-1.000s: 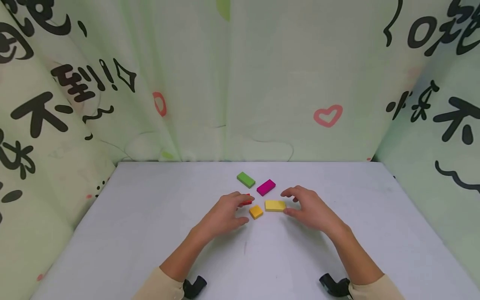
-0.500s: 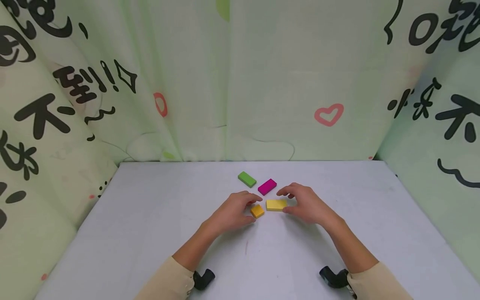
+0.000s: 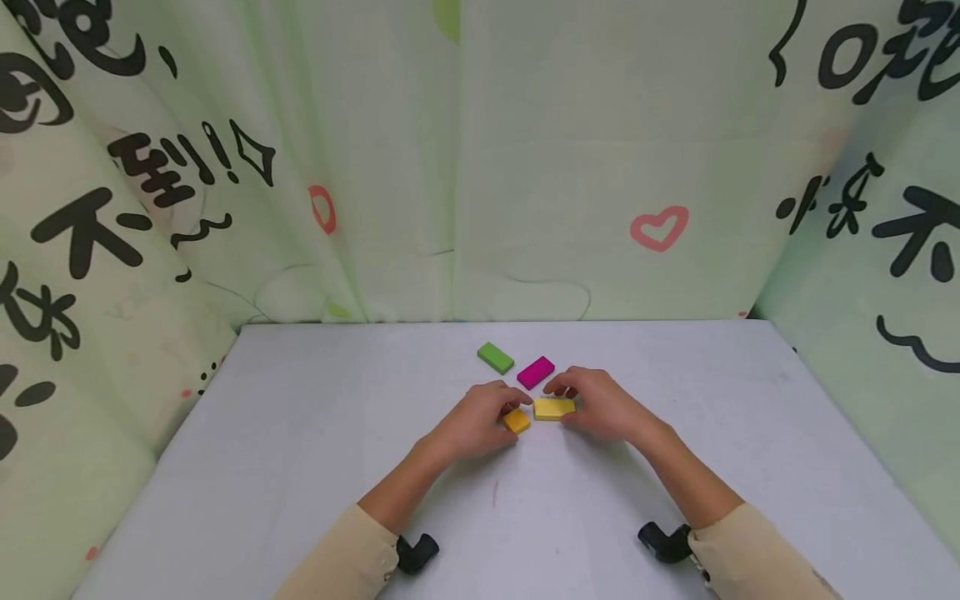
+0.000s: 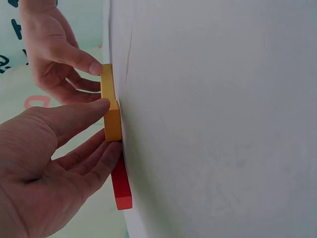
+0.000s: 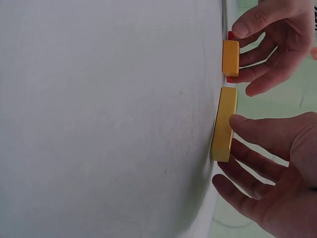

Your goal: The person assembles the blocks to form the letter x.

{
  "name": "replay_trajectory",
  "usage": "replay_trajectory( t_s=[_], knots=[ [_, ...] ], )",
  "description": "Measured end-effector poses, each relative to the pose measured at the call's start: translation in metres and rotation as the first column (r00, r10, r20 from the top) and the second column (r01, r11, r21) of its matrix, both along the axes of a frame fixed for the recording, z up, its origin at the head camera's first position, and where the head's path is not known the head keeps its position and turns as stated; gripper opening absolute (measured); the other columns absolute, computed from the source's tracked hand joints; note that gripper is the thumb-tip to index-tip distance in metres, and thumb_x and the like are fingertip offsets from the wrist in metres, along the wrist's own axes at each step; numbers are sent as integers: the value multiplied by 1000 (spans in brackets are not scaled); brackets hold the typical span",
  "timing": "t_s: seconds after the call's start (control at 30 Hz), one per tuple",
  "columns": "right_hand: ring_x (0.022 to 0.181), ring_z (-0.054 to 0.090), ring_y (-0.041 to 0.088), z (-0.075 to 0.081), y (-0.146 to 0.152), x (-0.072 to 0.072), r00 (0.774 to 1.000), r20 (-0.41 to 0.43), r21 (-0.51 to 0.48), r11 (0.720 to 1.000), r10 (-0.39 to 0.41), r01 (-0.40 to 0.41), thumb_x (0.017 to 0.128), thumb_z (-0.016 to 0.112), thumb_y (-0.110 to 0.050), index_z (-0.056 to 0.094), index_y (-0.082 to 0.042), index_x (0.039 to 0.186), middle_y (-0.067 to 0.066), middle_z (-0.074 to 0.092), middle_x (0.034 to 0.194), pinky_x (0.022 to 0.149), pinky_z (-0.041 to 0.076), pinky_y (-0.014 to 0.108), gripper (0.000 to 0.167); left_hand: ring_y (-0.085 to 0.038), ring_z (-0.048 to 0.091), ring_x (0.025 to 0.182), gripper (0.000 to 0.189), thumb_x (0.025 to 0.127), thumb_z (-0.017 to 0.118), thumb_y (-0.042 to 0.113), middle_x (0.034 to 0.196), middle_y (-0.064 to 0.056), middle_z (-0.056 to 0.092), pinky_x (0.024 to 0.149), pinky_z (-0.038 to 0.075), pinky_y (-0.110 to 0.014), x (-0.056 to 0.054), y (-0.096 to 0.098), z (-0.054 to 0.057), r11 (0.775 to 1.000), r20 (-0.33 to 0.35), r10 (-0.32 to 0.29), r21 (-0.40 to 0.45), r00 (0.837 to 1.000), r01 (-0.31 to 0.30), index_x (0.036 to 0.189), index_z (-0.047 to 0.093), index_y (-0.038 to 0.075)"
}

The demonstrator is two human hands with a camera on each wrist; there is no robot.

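In the head view my left hand (image 3: 483,418) has its thumb and fingertips around a small square orange block (image 3: 516,421); the left wrist view shows them at opposite sides of it. My right hand (image 3: 603,406) holds the right end of a longer yellow block (image 3: 553,408) between thumb and curled fingers. Both blocks lie on the white table, their facing ends close together. A red block (image 4: 121,186) lies just beyond the left fingers, hidden behind that hand in the head view.
A magenta block (image 3: 536,372) lies just beyond the fingertips, with a green block (image 3: 496,357) farther back and left. The white table (image 3: 300,433) is bordered by pale green curtains (image 3: 540,167) at the back and both sides.
My left hand has come right from the red block to the orange one and narrowed around it. The right hand has shifted slightly left, its fingers drawing in at the yellow block.
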State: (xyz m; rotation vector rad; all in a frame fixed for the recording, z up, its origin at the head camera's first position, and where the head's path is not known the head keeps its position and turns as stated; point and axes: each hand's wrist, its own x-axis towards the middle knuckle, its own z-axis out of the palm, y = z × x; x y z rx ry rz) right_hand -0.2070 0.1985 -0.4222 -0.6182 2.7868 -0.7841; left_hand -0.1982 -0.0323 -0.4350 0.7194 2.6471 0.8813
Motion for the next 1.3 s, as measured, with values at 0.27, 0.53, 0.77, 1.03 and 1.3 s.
replay_trajectory(
  t_s=[0.27, 0.53, 0.77, 1.03, 1.3],
  knots=[
    [100, 64, 23, -2, -4, -4, 1000, 12, -1, 1000, 22, -22, 85, 80, 0, 72, -4, 121, 6, 70, 105, 92, 57, 43, 37, -14, 63, 103, 43, 89, 82, 8, 115, -3, 68, 89, 56, -20, -2, 2, -1, 999, -32, -24, -22, 999, 23, 131, 71, 12],
    [96, 63, 20, -4, -4, -5, 999, 9, -18, 999, 30, -30, 86, 80, 2, 74, -4, 117, 5, 70, 102, 91, 58, 41, 33, -13, 63, 99, 40, 89, 81, 8, 110, -2, 69, 88, 56, -19, -5, 3, -2, 999, -40, -33, -33, 999, 31, 128, 73, 12],
    [98, 65, 20, -6, -5, -5, 1000, 4, -14, 1000, 8, -8, 86, 80, 2, 76, -4, 116, 5, 71, 105, 94, 59, 42, 31, -13, 63, 97, 36, 89, 81, 6, 109, -3, 69, 86, 55, -18, -5, 4, -2, 999, -41, -44, -21, 998, 43, 124, 74, 10],
    [97, 64, 20, -4, -7, -5, 1000, 13, 0, 1000, 19, -19, 86, 79, 4, 76, -5, 114, 5, 72, 105, 95, 59, 43, 30, -12, 63, 93, 32, 87, 82, 5, 104, -1, 69, 80, 53, -17, 0, 2, 0, 999, -39, -55, -2, 998, 55, 119, 76, 8],
    [96, 63, 18, -3, -6, -6, 1000, 14, 7, 1000, 27, -27, 85, 78, 5, 77, -6, 113, 3, 72, 103, 92, 58, 41, 31, -10, 62, 89, 28, 85, 84, 7, 100, 1, 68, 77, 53, -15, 10, 0, 3, 999, -29, -52, 13, 998, 52, 113, 78, 8]
  ],
)
